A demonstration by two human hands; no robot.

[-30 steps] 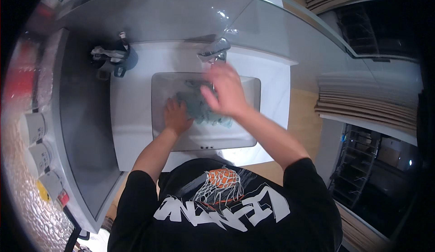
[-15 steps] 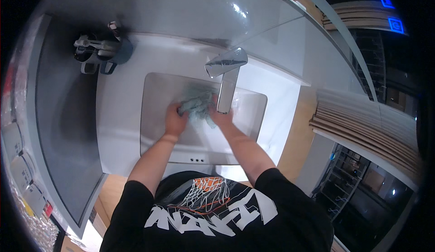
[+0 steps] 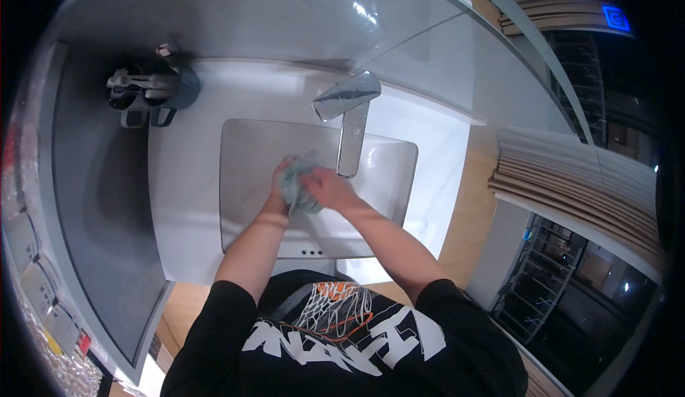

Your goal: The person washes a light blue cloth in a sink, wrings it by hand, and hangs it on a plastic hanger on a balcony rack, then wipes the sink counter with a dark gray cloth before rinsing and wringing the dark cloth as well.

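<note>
A wet, pale green cloth (image 3: 300, 189) is bunched between my two hands above the basin of a white sink (image 3: 246, 147). My left hand (image 3: 280, 183) holds it from the left side, its fingers partly hidden behind the cloth. On the other side my right hand (image 3: 330, 188) is closed with its fingers pressed into the cloth. The chrome faucet (image 3: 349, 140) stands at the back of the sink, its spout end just above and right of my right hand.
Two dark cups (image 3: 184, 90) with toothbrushes stand at the back left corner of the white counter (image 3: 185, 183). A grey panel (image 3: 100, 197) rises along the left side. Stacked brown-edged boards (image 3: 571, 204) lie to the right, beside a dark rack (image 3: 546, 283).
The cloth, spread lower in the basin before, is now gathered into a compact bunch. My right hand has moved left, out from under the spout, onto the cloth.
</note>
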